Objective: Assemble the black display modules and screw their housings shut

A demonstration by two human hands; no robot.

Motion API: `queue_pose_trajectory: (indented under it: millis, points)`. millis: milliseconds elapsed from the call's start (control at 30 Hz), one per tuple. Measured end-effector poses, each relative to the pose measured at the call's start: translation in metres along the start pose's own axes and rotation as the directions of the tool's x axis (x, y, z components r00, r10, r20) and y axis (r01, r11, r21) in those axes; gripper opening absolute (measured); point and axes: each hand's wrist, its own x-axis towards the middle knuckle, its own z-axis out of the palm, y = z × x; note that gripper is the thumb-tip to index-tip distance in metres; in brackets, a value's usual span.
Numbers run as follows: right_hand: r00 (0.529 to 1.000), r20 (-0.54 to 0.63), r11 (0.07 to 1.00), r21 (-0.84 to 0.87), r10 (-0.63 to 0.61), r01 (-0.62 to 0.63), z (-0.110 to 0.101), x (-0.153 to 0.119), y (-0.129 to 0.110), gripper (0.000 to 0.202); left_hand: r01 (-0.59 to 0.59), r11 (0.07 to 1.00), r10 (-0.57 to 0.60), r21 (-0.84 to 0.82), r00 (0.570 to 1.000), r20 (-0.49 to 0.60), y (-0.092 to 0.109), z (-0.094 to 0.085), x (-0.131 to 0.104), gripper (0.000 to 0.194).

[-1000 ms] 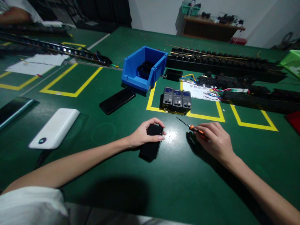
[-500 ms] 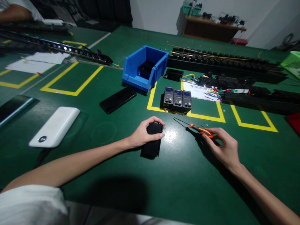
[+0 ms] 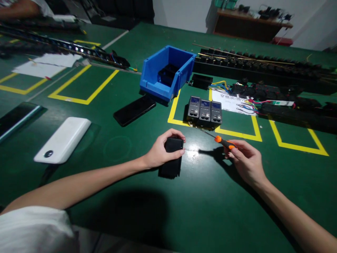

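Observation:
My left hand (image 3: pixel 164 151) is wrapped round a black rectangular module (image 3: pixel 170 168) on the green table, thumb across its top. An orange and black screwdriver (image 3: pixel 225 143) is in the fingers of my right hand (image 3: pixel 246 160), its thin shaft pointing up and left. The tip of the shaft is near three grey modules (image 3: pixel 205 111) with small blue displays, which stand side by side beyond my hands. Behind them to the left is a blue bin (image 3: pixel 158 88) with black parts (image 3: pixel 168 74) inside.
A black phone (image 3: pixel 134 109), a white power bank (image 3: pixel 63 140) and another phone (image 3: pixel 18 119) lie to the left. Long black rails (image 3: pixel 265 75) and wired assemblies (image 3: pixel 263 92) stretch along the back right. A person's arm (image 3: pixel 21 10) is at the top left.
My right hand has raised and turned the screwdriver, so its shaft now points more toward the three grey modules. My left hand keeps its hold. The view has shifted slightly.

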Motion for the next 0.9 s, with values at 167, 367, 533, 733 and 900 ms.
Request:
queue_pose_trajectory:
  millis: [167,367,533,733,900]
  points:
    - [0.995,0.097,0.999,-0.043,0.025,-0.021,-0.01,0.002,-0.002,0.026,0.013,1.0,-0.013,0.001,1.0,0.008,0.0,0.0,0.002,0.039]
    - [0.989,0.149,0.998,-0.064,0.02,-0.01,-0.013,0.002,-0.001,0.026,0.02,1.0,-0.02,0.009,1.0,0.007,-0.002,-0.001,0.001,0.036]
    - [0.992,0.125,1.0,-0.025,0.004,-0.001,-0.012,0.001,-0.001,0.026,0.018,1.0,-0.018,-0.002,1.0,0.009,-0.003,0.0,0.002,0.036]
    - [0.996,0.087,1.0,-0.006,-0.011,0.011,-0.011,0.002,0.001,0.027,0.011,1.0,-0.012,0.024,1.0,0.017,-0.003,-0.001,0.002,0.036]
    - [0.998,0.066,0.998,-0.056,-0.025,0.028,-0.011,0.001,0.003,0.027,0.014,1.0,-0.015,0.018,1.0,0.027,-0.003,0.0,0.002,0.037]
